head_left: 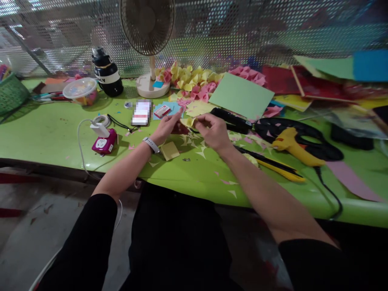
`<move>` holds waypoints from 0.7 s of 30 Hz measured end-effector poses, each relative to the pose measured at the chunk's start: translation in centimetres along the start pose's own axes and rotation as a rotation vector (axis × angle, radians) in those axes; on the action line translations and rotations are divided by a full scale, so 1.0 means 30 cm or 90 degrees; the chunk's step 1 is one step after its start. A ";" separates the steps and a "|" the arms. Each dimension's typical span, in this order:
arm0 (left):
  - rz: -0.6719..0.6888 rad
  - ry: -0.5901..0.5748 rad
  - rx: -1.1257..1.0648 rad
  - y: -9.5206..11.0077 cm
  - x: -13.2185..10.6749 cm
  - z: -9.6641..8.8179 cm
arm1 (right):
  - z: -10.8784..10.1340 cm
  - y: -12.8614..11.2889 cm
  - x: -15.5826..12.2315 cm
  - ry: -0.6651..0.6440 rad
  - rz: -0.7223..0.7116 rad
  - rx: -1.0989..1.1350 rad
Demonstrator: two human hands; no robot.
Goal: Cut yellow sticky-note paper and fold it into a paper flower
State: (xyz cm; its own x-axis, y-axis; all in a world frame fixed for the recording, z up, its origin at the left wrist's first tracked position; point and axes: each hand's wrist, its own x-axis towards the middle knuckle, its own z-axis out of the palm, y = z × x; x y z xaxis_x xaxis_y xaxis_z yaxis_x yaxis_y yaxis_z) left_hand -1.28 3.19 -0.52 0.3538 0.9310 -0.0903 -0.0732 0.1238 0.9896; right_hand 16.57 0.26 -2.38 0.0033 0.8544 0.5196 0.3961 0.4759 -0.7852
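Observation:
Over the middle of the green table, a small curled piece of yellow paper (188,122) is pinched between my two hands. My left hand (166,128), with a white wristband, grips its left side. The fingertips of my right hand (214,131) close on its right edge. A thin dark shape shows just below the paper; I cannot make out what it is. Beneath my wrists lie a stack of yellow paper squares (170,151) and scattered pale paper scraps (200,152). Just beyond my left hand, a small red-and-white box (162,111) rests on blue paper.
Folded yellow paper flowers (189,76) and pink ones are heaped at the back beside a fan (151,85). To the right lie a yellow glue gun (292,147), a yellow-black cutter (273,165) and green card (242,95). A phone (141,113), purple adapter (104,142) and bottle (107,76) stand left.

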 end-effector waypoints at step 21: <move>0.094 -0.053 -0.017 -0.016 0.008 -0.038 | -0.012 0.050 0.024 0.043 0.050 0.030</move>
State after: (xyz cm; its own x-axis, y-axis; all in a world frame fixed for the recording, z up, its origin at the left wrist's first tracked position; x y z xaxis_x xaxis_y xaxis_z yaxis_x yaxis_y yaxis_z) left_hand -2.23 3.74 -1.14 0.4129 0.9083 0.0664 -0.1544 -0.0020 0.9880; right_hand 17.51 1.52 -3.07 0.0952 0.8743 0.4760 0.3484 0.4187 -0.8386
